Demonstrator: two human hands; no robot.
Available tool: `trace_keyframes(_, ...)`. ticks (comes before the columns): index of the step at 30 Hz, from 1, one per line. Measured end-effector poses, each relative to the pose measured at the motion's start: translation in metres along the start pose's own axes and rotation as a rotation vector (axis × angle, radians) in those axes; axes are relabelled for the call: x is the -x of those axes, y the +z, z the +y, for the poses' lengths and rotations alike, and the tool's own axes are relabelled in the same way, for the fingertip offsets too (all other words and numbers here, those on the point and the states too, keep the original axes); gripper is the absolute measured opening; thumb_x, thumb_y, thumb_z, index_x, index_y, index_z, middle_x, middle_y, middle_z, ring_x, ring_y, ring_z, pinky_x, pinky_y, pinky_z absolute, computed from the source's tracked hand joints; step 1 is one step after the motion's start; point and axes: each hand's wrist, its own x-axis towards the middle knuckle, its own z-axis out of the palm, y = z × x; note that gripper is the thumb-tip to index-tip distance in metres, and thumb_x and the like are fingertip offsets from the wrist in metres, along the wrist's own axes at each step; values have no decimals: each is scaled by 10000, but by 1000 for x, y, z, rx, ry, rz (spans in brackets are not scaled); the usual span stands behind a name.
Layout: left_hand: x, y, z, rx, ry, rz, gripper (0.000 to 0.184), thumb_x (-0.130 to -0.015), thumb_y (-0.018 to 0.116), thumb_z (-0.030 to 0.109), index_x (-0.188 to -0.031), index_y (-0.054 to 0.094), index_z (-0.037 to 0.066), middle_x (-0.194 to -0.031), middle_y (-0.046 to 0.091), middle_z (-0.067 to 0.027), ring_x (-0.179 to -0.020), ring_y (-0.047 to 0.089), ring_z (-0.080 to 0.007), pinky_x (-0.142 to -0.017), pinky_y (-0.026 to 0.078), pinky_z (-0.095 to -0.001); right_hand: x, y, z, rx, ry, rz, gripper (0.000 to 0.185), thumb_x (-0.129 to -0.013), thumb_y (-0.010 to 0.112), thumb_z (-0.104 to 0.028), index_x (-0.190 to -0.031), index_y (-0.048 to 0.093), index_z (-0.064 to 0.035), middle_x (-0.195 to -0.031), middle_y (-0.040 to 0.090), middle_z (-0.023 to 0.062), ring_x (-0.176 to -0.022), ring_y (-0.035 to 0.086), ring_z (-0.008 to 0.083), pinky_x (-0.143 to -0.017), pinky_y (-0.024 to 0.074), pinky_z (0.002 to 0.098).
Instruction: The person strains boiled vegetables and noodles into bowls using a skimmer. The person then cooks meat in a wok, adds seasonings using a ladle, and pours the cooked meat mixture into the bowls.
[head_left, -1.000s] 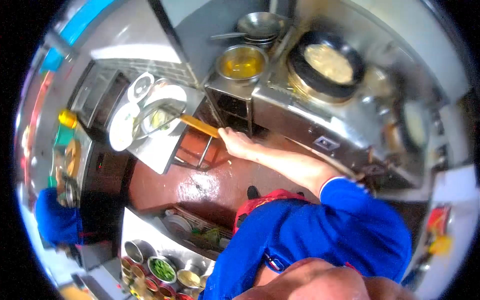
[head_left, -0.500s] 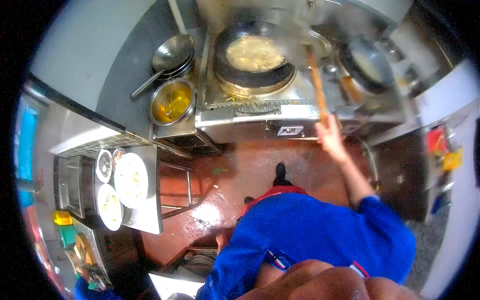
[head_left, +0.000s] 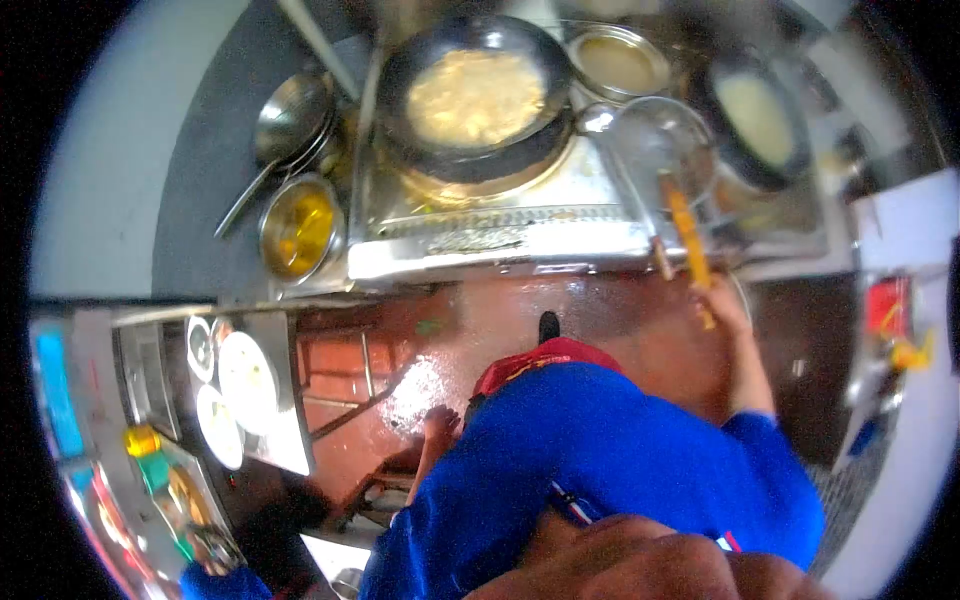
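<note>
One large wok [head_left: 555,65] stands on the stove [head_left: 600,190] in front of me, with a broad mass of pale food [head_left: 475,98] inside it. I judge the work to be partway along: the two white plates [head_left: 247,375] on the side worktop [head_left: 288,425] seem to carry food, while this batch lies in the wok, not taken out. Whether it is cooked through I can't tell. My right hand [head_left: 724,306] is wrapped round the wooden handle of a strainer [head_left: 640,140], whose round mesh lies to the right of the wok; I can't tell if it touches the stove. That arm reaches forward and out to my right, forearm raised. My left hand [head_left: 438,424] hangs low beside my body, fingers loosely apart, with nothing visible in it, well away from the stove.
</note>
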Motion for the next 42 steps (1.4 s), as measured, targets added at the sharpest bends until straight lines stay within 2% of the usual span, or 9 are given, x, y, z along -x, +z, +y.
trace_keyframes(8,-53,3,-14,-375,26,-121,186,-860,593,249,-920,650,83,-803,662,-81,-777,640,-216,-657,516,-334,-10,-12,24,576,-305,527,407,-821,708,-247,-1078,530,14,-946,669,198,-944,641,379,-773,489,452)
trace_keyframes(18,-101,-45,27,-324,81,-136,140,-856,586,229,-858,627,95,-760,626,-96,-724,611,-246,-630,512,-392,-16,-104,4,-461,-387,829,177,-886,644,-151,-915,524,-25,-681,565,34,-509,540,107,-431,444,261)
trace_keyframes(21,-95,-44,27,-274,112,-96,130,-855,585,222,-840,620,99,-747,616,-100,-708,602,-255,-622,511,-409,-28,-175,12,146,-114,894,291,-895,631,-319,-790,579,-53,-628,564,35,-536,566,124,-461,471,315)
trace_keyframes(26,-57,-25,42,-378,705,331,119,-853,581,212,-808,608,104,-725,598,-108,-681,587,-270,-609,509,-438,-76,-266,66,-442,-6,623,648,-813,692,-521,-1224,591,-30,-872,601,75,-713,532,124,-591,422,311)
trace_keyframes(31,-40,1,49,219,-243,110,116,-845,566,183,-840,610,76,-725,600,-106,-660,594,-253,-577,507,-414,-62,-274,76,283,161,720,671,-855,573,-625,-1145,637,-24,-792,543,75,-688,495,206,-615,388,390)
trace_keyframes(35,-7,48,36,517,-500,245,124,-839,554,160,-866,612,54,-726,602,-105,-643,599,-238,-552,505,-395,-92,-238,38,897,-726,838,437,-923,581,-243,-1275,540,13,-1142,636,198,-888,622,356,-798,499,432)
trace_keyframes(36,3,62,33,621,-564,296,127,-838,551,155,-872,612,48,-726,603,-105,-638,601,-235,-546,505,-391,-134,-229,41,1423,-605,1157,424,-924,597,-230,-1254,528,28,-1076,625,225,-936,593,375,-826,486,450)
trace_keyframes(38,17,92,26,879,-658,407,135,-835,545,143,-885,613,37,-726,603,-104,-630,603,-228,-534,504,-381,-164,-138,31,1168,-1088,612,485,-909,627,-296,-1229,518,51,-1096,583,252,-1029,543,407,-882,459,470)
trace_keyframes(42,32,134,26,1513,-733,657,156,-829,533,121,-910,614,15,-727,605,-103,-613,608,-214,-509,503,-362,-125,63,-5,1317,-919,218,599,-929,567,-402,-1269,469,81,-1231,505,324,-1190,464,416,-981,403,486)
